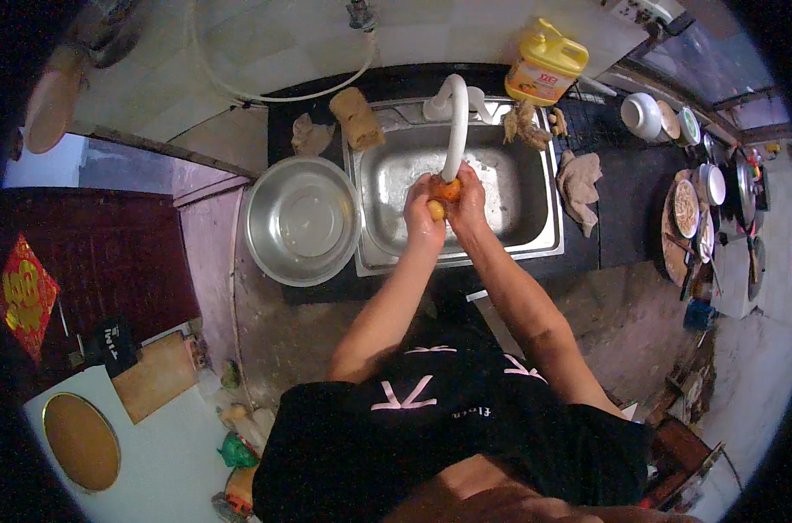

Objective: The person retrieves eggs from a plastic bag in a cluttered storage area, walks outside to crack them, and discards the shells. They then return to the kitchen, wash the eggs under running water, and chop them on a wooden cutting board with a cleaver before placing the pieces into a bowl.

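Observation:
Under the outlet of a white swan-neck faucet (458, 124), both my hands are cupped together over a stainless steel sink (513, 216). An orange piece of produce (447, 190) sits between my left hand (422, 212) and my right hand (469, 199), gripped from both sides. A smaller yellow rounded piece (436, 210) shows in my left palm; whether it joins the orange one is hidden by the fingers. To the left of the sink stands a wide metal basin (304, 261), with a little clear liquid or shine at its bottom.
A sponge-like tan block (358, 121) and a crumpled cloth (312, 134) lie behind the basin. A yellow detergent jug (545, 68) stands behind the sink. Right of it are a beige rag (579, 186), a white bowl (641, 116) and a plate of food (685, 208).

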A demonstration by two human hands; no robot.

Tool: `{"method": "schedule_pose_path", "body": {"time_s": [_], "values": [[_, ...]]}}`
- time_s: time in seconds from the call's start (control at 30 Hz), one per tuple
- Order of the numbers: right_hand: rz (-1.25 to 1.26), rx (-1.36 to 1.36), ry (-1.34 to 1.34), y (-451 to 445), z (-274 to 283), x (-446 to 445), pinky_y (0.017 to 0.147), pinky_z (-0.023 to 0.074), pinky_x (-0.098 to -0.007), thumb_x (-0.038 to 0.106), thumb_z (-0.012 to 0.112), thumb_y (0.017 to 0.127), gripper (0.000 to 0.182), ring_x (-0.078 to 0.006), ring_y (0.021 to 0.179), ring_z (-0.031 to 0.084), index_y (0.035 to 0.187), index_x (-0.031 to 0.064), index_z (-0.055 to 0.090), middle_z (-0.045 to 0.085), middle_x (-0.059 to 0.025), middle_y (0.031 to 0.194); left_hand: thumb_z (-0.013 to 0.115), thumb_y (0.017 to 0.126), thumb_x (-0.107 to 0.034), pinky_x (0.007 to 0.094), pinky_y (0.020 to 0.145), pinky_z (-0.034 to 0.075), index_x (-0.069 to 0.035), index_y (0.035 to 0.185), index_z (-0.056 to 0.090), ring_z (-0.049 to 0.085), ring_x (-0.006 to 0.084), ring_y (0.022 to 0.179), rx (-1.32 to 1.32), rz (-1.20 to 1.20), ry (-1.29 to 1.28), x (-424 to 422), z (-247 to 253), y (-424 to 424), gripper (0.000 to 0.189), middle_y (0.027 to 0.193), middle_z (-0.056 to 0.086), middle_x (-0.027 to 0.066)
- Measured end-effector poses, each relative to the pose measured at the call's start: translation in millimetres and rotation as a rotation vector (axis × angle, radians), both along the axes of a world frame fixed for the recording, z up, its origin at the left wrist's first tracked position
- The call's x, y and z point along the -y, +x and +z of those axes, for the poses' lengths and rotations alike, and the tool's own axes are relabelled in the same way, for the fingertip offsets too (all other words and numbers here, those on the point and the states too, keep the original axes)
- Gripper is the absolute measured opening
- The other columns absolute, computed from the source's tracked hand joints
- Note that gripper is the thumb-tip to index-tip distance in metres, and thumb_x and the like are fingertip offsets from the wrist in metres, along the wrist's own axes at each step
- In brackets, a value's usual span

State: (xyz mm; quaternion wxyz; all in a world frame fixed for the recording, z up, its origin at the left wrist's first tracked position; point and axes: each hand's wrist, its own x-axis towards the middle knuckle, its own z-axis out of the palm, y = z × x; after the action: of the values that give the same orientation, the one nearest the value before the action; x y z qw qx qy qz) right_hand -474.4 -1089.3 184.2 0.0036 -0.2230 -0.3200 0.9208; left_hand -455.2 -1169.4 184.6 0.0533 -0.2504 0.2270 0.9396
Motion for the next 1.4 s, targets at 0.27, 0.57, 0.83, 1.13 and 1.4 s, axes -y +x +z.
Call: {"method": "schedule_pose_path", "body": {"time_s": [0.27, 0.57, 0.83, 1.13, 1.4], "values": [[0.148, -0.123, -0.195, 10, 14, -18, 0.081, 0.0501, -0.0312, 0.012, 0.066, 0.084, 0.026, -0.0225, 0.089, 0.059, 0.107, 0.0046, 0.054, 0.059, -0.0129, 0.1, 0.054, 0.086, -0.006, 0.0352, 0.07, 0.049, -0.01, 0.115, 0.051, 0.059, 0.0232, 0.088, 0.02, -0.13, 0.238, 18, -31, 0, 0.03, 0.097, 0.059, 0.0079], [0.093, 0.165, -0.022, 22, 10, -52, 0.045, 0.0365, -0.0234, 0.031, 0.052, 0.094, 0.022, -0.0125, 0.057, 0.046, 0.097, 0.0088, 0.054, 0.053, -0.001, 0.073, 0.051, 0.092, -0.016, 0.0252, 0.034, 0.033, -0.011, 0.102, 0.048, 0.048, 0.0161, 0.05, 0.114, -0.364, -0.026, -17, -5, -29, 0.012, 0.071, 0.048, 0.0057], [0.069, 0.003, -0.006, -3, -29, 10, 0.082, 0.049, -0.0335, 0.017, 0.055, 0.091, 0.025, -0.0208, 0.086, 0.058, 0.113, 0.0076, 0.048, 0.057, -0.0067, 0.094, 0.06, 0.084, -0.015, 0.0288, 0.07, 0.046, -0.008, 0.094, 0.054, 0.053, 0.0155, 0.081, -0.138, -0.073, -1.041, -9, 8, -32, 0.014, 0.089, 0.055, 0.0034], [0.062, -0.113, 0.192, -18, -44, 16, 0.064, 0.0484, -0.0289, 0.021, 0.055, 0.089, 0.014, -0.0153, 0.072, 0.053, 0.096, 0.0088, 0.052, 0.054, -0.0048, 0.085, 0.056, 0.09, -0.011, 0.0283, 0.065, 0.049, -0.003, 0.102, 0.052, 0.056, 0.0145, 0.075, -0.018, 0.221, -0.364, -2, 16, -20, 0.015, 0.089, 0.05, 0.0058], [-0.088, 0.268, -0.164, -19, 2, 23, 0.049, 0.0451, -0.029, 0.026, 0.054, 0.091, 0.017, -0.0163, 0.055, 0.049, 0.085, 0.01, 0.053, 0.055, -0.0043, 0.071, 0.049, 0.094, -0.025, 0.0326, 0.059, 0.046, -0.006, 0.085, 0.048, 0.05, 0.016, 0.065, 0.294, 0.235, -0.068, 7, 6, -36, 0.021, 0.077, 0.049, 0.003]]}}
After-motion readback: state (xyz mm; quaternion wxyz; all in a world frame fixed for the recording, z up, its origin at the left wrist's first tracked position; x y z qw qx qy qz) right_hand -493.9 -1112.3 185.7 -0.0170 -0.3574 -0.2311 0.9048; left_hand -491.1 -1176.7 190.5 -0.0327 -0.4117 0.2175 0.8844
